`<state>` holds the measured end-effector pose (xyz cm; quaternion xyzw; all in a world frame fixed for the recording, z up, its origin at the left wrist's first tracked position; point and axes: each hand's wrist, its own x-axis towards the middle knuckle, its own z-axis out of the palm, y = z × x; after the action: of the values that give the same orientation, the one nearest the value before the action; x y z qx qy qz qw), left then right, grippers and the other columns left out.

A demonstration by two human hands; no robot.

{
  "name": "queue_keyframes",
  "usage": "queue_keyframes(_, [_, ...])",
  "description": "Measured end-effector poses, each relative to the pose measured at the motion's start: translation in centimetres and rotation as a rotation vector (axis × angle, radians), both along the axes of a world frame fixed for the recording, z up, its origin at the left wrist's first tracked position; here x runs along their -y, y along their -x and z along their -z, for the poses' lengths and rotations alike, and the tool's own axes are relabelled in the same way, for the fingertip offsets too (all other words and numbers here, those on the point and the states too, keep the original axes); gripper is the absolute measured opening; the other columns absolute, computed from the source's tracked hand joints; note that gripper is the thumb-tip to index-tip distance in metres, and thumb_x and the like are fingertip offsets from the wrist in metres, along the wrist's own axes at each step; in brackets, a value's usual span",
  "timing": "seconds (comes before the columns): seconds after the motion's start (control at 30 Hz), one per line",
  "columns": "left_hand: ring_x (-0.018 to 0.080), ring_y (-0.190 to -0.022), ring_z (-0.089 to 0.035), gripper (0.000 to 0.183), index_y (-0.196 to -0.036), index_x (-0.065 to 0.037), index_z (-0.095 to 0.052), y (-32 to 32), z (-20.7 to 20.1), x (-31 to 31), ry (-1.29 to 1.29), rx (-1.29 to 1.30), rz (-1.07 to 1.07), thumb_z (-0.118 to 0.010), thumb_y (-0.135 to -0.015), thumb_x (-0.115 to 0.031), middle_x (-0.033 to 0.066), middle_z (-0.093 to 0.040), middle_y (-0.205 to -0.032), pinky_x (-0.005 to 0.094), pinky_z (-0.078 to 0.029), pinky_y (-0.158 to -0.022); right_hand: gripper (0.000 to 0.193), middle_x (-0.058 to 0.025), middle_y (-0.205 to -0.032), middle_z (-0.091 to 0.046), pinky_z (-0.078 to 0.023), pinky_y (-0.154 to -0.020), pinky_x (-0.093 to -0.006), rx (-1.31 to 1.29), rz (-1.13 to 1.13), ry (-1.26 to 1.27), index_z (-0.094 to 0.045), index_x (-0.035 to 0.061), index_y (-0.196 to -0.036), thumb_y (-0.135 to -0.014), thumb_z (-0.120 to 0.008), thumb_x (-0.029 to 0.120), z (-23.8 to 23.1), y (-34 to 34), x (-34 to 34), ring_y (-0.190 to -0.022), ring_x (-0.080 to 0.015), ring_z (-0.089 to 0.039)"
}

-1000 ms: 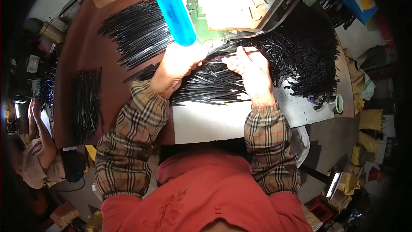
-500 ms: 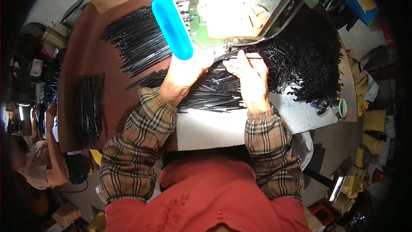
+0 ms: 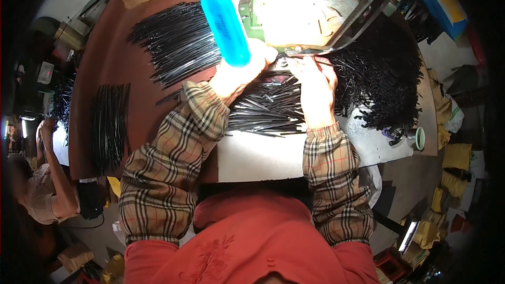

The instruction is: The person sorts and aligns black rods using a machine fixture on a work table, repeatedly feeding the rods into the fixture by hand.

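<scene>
Black strips point(image 3: 269, 109): pile at 5 o'clock from my left hand point(image 3: 243, 73), 8 o'clock from my right hand point(image 3: 319, 81). Both curled; grip contents, I cannot tell. Probably light, slick, springy; pinch mid-length.

Near the top centre, the left hand point(image 3: 252, 70) and right hand point(image 3: 317, 89) work close together below a glaring machine point(image 3: 315, 13); what the fingertips grip is hard to tell. A blue bottle-shaped piece point(image 3: 226, 23) overlaps the left. Black strips point(image 3: 265, 111) lie mid-frame, a tangled heap point(image 3: 386, 79) at right.
</scene>
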<state>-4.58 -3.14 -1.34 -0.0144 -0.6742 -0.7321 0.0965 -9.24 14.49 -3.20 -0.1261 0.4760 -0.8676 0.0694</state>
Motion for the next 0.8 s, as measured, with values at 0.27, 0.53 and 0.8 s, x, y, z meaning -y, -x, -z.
queue_keyframes(0.27, [0.0017,-0.043,-0.03,0.024,-0.069,-0.009,-0.054,0.8,-0.7,1.3,-0.06,0.072,0.243,-0.056,-0.084,-0.028,-0.0054,-0.045,-0.059,0.0191,-0.017,-0.038,0.024,-0.0228,-0.1,-0.064,-0.057,-0.08,-0.0394,0.0,-0.007,-0.045,-0.052,-0.0087,-0.109,-0.094,-0.054,0.01,0.4,0.1,-0.3,-0.089,-0.0304,-0.068])
queue_keyframes(0.53, [0.003,-0.043,-0.031,0.022,-0.066,-0.014,-0.049,0.4,-5.7,0.2,0.328,0.497,0.087,-0.053,-0.084,-0.029,-0.0081,-0.039,-0.055,0.0205,-0.02,-0.037,0.024,-0.0195,-0.097,-0.064,-0.058,-0.079,-0.0387,0.003,0.025,-0.072,-0.052,-0.0082,-0.109,-0.094,-0.055,0.01,0.2,0.1,-0.1,-0.085,-0.0281,-0.067])
queue_keyframes(0.8, [0.0052,-0.057,-0.047,0.029,-0.09,-0.004,-0.064,-0.9,-0.5,2.5,-0.123,-0.052,0.274,-0.069,-0.083,-0.031,-0.0011,-0.058,-0.071,0.0203,-0.035,-0.049,0.021,-0.0118,-0.087,-0.065,-0.054,-0.074,-0.0279,0.027,0.051,-0.044,-0.056,-0.0033,-0.106,-0.093,-0.06,0.013,-1.2,-2.0,-0.1,-0.077,-0.0174,-0.065])
